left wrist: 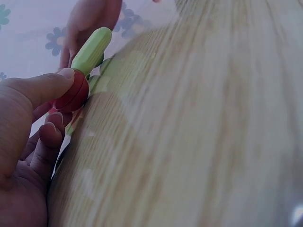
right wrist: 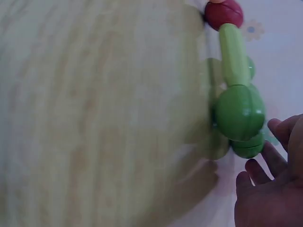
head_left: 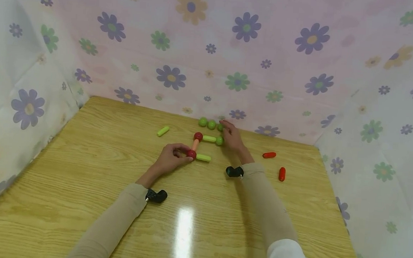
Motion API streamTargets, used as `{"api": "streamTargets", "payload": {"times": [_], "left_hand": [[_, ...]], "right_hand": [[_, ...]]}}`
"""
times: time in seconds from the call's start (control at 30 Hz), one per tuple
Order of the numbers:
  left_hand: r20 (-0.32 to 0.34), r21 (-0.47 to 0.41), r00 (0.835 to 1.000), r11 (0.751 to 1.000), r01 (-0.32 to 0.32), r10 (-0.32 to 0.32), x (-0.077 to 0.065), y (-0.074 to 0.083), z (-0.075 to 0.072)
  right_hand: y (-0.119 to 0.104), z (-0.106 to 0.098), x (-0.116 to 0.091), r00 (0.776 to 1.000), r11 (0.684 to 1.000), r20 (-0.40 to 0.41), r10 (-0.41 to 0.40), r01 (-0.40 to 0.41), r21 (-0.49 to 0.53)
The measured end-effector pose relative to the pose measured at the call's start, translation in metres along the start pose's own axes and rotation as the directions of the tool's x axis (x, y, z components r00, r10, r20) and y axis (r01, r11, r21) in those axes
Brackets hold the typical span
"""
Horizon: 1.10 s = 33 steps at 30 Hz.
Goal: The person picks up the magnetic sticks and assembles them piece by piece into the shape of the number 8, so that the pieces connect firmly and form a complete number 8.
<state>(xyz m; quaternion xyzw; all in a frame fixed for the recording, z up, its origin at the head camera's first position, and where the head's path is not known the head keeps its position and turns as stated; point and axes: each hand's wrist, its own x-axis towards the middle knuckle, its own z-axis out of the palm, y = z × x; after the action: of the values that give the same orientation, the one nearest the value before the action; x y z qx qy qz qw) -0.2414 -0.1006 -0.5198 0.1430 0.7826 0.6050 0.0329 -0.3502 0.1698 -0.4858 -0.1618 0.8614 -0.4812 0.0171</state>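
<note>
My left hand (head_left: 171, 157) pinches the near red ball (head_left: 191, 154) between thumb and fingers. From that ball a light green rod (head_left: 203, 157) sticks out to the right. An orange rod (head_left: 195, 145) links it to the far red ball (head_left: 198, 136), and a second light green rod (head_left: 209, 138) runs from there to a green ball (head_left: 219, 141). Behind this joined piece my right hand (head_left: 232, 136) reaches to a loose green ball (right wrist: 248, 147), fingers spread right beside it. That ball is partly hidden by the fingers in the head view.
Two more loose green balls (head_left: 207, 123) stand in line near the table's back edge. A loose light green rod (head_left: 163, 131) lies to the left. Two red rods (head_left: 269, 155) lie on the right of the wooden table (head_left: 116, 218). Flowered cloth (head_left: 211, 58) encloses the back and sides.
</note>
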Motion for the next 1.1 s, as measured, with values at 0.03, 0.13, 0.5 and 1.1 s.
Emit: {"api": "streamTargets", "payload": {"times": [0.03,0.13,0.5,1.1], "left_hand": [[0.001,-0.002,1.0,1.0,-0.003,0.003,-0.001,0.002,0.0],[0.001,-0.009,1.0,1.0,-0.013,0.013,-0.005,0.015,-0.002],[-0.008,-0.016,1.0,1.0,-0.023,0.023,-0.005,0.011,-0.001],[-0.019,-0.008,1.0,1.0,-0.013,0.012,-0.002,-0.002,0.0]], "right_hand": [[0.002,0.002,0.0,1.0,1.0,0.005,-0.002,0.002,-0.015],[0.005,0.006,-0.002,1.0,1.0,-0.015,-0.01,0.009,-0.026],[-0.003,0.011,-0.009,0.997,1.0,-0.083,-0.001,0.003,0.023],[0.005,0.017,-0.004,0.97,0.982,-0.183,0.162,-0.14,0.128]]}}
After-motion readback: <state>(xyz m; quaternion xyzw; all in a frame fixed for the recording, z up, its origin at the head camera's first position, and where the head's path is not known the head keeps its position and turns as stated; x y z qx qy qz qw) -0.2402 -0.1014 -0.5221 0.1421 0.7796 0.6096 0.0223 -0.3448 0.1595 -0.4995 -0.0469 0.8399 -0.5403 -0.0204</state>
